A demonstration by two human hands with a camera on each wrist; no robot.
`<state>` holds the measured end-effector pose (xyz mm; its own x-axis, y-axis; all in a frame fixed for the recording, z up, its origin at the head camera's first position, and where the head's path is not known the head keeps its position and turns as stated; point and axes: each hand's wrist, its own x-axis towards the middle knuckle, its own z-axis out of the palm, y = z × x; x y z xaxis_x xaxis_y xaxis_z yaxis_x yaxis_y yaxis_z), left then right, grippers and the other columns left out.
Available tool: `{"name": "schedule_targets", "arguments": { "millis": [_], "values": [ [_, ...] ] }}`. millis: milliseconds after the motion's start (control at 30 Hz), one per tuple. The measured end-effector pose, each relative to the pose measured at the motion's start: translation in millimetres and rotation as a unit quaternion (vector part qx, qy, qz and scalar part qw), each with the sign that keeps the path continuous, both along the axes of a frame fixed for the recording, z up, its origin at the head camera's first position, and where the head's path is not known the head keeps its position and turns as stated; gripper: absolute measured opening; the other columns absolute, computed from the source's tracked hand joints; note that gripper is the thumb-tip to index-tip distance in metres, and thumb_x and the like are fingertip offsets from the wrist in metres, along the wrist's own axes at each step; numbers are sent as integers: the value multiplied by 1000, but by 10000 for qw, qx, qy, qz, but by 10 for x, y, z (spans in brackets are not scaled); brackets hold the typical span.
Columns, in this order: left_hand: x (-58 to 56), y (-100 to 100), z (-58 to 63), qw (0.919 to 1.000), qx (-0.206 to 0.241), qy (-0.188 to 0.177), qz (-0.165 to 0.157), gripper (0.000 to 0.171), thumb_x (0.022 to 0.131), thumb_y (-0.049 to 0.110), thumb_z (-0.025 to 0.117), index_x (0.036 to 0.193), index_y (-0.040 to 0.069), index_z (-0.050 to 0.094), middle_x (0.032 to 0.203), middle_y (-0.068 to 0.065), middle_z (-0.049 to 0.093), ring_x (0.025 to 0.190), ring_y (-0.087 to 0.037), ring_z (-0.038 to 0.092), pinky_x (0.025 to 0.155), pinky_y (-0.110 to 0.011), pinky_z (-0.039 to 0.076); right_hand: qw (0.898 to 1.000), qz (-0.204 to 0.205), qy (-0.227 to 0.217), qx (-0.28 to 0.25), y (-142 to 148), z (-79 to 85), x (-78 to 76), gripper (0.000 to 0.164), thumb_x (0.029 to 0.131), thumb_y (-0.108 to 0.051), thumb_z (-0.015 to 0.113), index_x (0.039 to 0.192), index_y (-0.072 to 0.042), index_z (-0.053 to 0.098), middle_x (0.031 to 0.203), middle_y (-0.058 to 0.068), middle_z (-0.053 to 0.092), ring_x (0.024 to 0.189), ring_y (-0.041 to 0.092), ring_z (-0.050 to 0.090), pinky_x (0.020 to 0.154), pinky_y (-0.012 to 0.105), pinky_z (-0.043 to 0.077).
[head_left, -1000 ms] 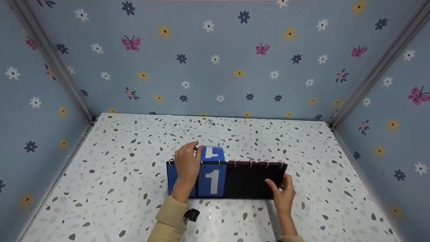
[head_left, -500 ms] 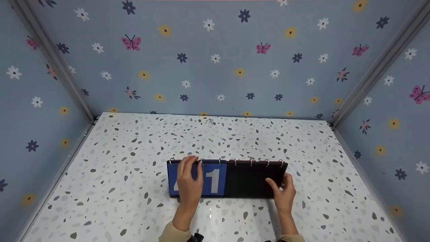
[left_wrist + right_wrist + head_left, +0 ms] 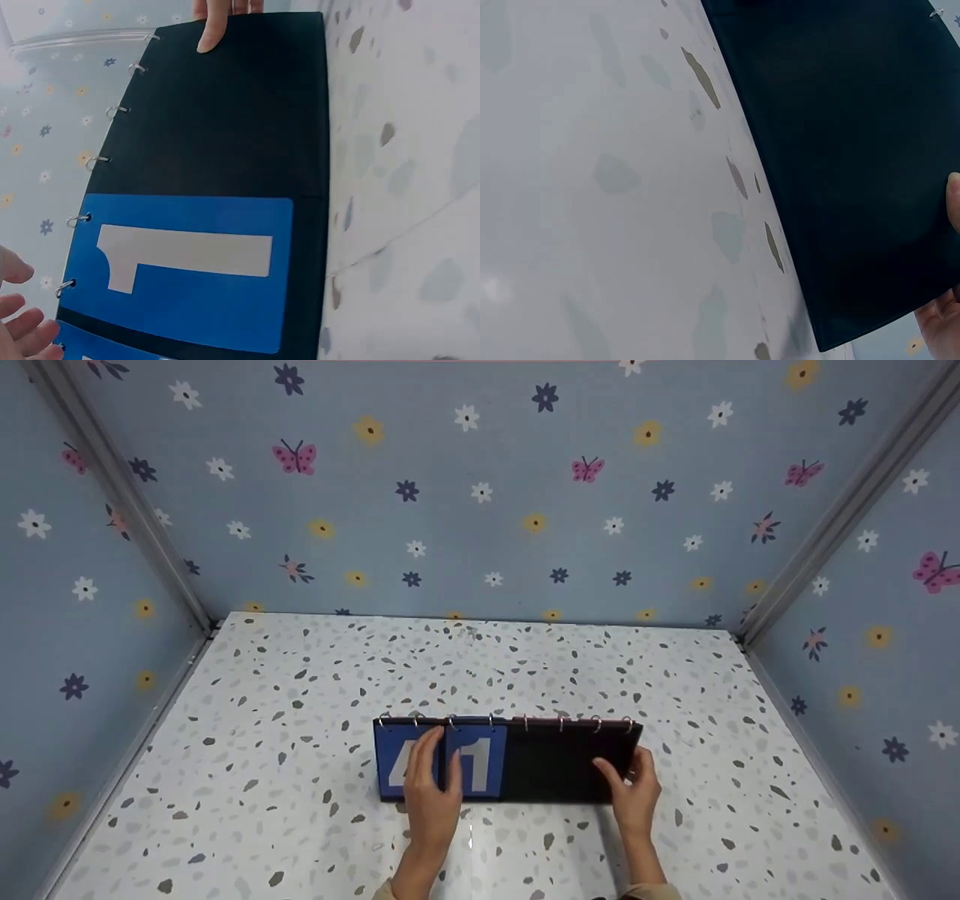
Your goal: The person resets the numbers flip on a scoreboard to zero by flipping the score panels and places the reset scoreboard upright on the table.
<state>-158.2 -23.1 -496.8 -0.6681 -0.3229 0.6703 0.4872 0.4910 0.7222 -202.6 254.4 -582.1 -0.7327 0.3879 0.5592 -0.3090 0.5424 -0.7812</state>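
A black flip scoreboard (image 3: pixel 559 765) stands on the table, hung with metal rings along its top edge. Two blue number cards cover its left half: a 4, partly hidden by my left hand, and a 1 card (image 3: pixel 187 270). My left hand (image 3: pixel 433 802) is in front of the two cards, fingers loosely extended and holding nothing. In the left wrist view its fingertips (image 3: pixel 34 334) appear beside the rings. My right hand (image 3: pixel 637 795) grips the right end of the board, thumb (image 3: pixel 953 201) on the bare black front and fingers behind.
The speckled white table (image 3: pixel 315 675) extends around the board. A blue floral panel (image 3: pixel 480 510) rises behind it, with side panels left and right joined by grey corner posts (image 3: pixel 142 517). A thin strip of reddish cards (image 3: pixel 540 718) shows behind the top right edge.
A blue card with a 1 has gone over the top to the back. My left hand has come down from the rings to the front of the board. My right hand stays put.
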Motion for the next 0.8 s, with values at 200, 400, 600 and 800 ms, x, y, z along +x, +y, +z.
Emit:
{"name": "schedule_targets", "arguments": {
  "millis": [200,400,600,800],
  "values": [
    [68,52,-131,9992,17,-395,-20,40,79,1,65,116,-4,51,115,-14,52,107,-25,48,87,-35,38,9996,43,273,26,42,-100,-53,40,70,-23,76,100,-13,53,81,-3,58,70,9,52,59,18,42],
    [105,65,-241,9979,140,-638,-47,42,78,0,65,117,-5,49,114,-15,52,103,-26,49,85,-37,38,9995,59,308,42,44,-112,-54,37,71,-25,75,98,-14,52,79,-4,56,66,8,51,57,17,42],
    [108,79,-288,9935,537,-989,-161,39,79,1,64,114,-5,50,109,-14,54,98,-25,52,80,-39,43,9999,6,134,2,-1,-1,-2,39,71,-20,75,99,-8,52,79,-1,55,68,6,50,59,17,42],
    [81,95,-279,9841,962,-1476,-214,33,79,7,66,108,-2,54,99,-9,54,89,-20,53,73,-36,45,9984,23,-243,-516,-135,300,126,37,68,-9,76,97,0,54,80,9,57,69,11,51,61,19,42]
  ]
}}
